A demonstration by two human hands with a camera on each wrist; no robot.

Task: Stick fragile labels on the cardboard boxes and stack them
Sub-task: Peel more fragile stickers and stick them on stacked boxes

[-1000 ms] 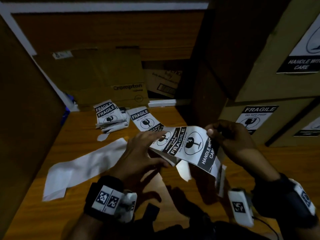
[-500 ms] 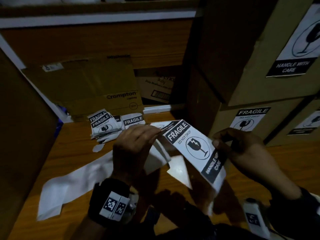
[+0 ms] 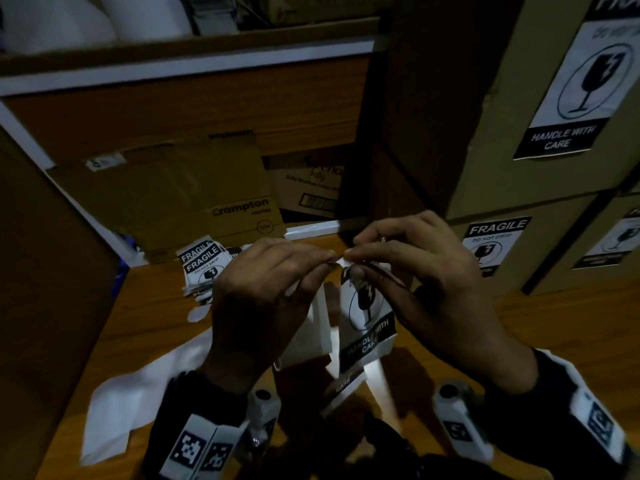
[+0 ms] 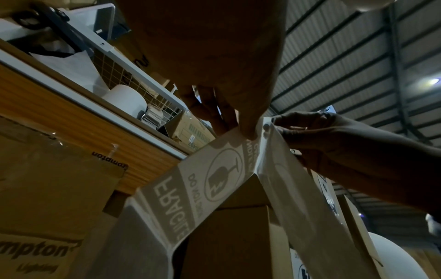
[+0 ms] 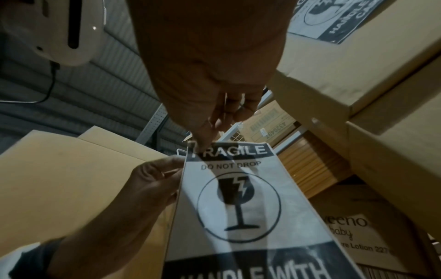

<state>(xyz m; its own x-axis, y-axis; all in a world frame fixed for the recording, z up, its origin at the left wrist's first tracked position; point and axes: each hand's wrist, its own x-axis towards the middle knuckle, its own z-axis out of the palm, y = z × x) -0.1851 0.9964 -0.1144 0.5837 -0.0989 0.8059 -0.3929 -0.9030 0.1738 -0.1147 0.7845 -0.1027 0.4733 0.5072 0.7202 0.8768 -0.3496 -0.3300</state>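
- Above the wooden tabletop (image 3: 554,317), both hands meet at the top edge of one fragile label (image 3: 369,317), which hangs down between them, printed side toward the right wrist camera.
- The left hand (image 3: 263,299) pinches the left top corner with fingertips (image 5: 167,166) curled onto the sheet; from its own wrist view a second layer, likely the backing paper (image 4: 310,198), splits away from the printed face in an inverted V.
- The right hand (image 3: 426,282) pinches the top edge at the word FRAGILE, thumb and forefinger closed tight on it, remaining fingers loosely curled.
- Judging by the split, the step in hand is peeling the label off its backing; it is not yet on any box.
- The label looks light, thin and limp: it sags and folds under its own weight, so it should be held by two top corners and kept taut. Once bared, the adhesive side will probably cling to fingers or itself, so touching only the margins seems wise.
- A stack of spare labels (image 3: 202,268) lies at the table's back, discarded white backing strips (image 3: 138,393) to the left.
- Stacked cardboard boxes (image 3: 502,98) at right already carry labels; a Crompton carton (image 3: 194,188) stands behind the table.
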